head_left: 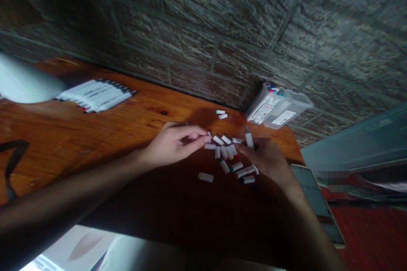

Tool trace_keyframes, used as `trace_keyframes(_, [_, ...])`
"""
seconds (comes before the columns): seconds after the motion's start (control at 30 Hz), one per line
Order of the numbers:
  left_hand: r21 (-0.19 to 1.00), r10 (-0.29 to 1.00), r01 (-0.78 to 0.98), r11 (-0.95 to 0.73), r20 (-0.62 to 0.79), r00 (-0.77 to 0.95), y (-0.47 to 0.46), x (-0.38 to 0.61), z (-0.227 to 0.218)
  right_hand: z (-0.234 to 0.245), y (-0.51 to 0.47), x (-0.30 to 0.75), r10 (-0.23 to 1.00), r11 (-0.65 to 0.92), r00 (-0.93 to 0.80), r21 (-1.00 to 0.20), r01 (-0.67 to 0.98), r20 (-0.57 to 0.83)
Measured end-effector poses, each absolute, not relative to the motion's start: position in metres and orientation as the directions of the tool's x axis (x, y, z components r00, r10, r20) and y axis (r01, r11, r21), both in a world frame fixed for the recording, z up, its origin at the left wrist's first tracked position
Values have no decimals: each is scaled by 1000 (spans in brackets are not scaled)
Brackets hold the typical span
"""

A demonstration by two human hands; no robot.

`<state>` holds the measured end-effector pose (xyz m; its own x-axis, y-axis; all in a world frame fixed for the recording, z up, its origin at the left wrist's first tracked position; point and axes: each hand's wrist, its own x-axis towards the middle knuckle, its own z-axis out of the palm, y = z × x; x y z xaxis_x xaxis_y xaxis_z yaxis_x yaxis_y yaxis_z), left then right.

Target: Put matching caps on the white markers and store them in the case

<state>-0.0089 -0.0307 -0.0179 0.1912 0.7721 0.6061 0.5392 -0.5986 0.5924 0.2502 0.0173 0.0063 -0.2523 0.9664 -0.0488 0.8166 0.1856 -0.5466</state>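
My left hand (173, 142) reaches in from the left, its fingertips pinched on a small white marker cap (209, 136) at the edge of a scatter of caps. My right hand (267, 159) is closed around an uncapped white marker (249, 137) that points up and away, its tip bare. Several loose white caps (227, 152) with coloured ends lie on the wooden table (95, 135) between the two hands. Two more caps (221, 114) lie apart, nearer the wall.
A row of white markers (95, 95) lies at the table's far left. A clear plastic marker case (276, 106) leans against the brick wall at the back right. A phone (318, 203) rests at the table's right edge. A dark strap (12, 156) lies at the left.
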Motion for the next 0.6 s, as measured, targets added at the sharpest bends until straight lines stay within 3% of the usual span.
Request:
trace_keyframes(0.13, [605, 787, 539, -586, 584, 200, -32, -8, -19, -2, 10, 244, 967, 228, -252, -509, 830, 22])
trace_keyframes(0.27, [650, 803, 502, -571, 568, 178, -32, -9, -16, -2, 11, 244, 964, 201, -264, -584, 786, -24])
trace_keyframes(0.33, [705, 827, 445, -551, 532, 182, -32, -7, -15, 1, 11, 244, 953, 176, -298, -711, 681, -50])
trace_keyframes(0.43, [805, 862, 311, -506, 455, 225, -33, -2, -15, 4, 4, 237, 930, 104, -366, -921, 375, -44])
trace_keyframes(0.5, [850, 872, 229, -474, 417, 257, -34, 1, -16, 4, -4, 231, 917, 70, -397, -967, 246, -34])
trace_keyframes(0.6, [883, 876, 156, -443, 388, 287, -34, 4, -17, 3, -13, 221, 897, 71, -440, -972, 226, -37])
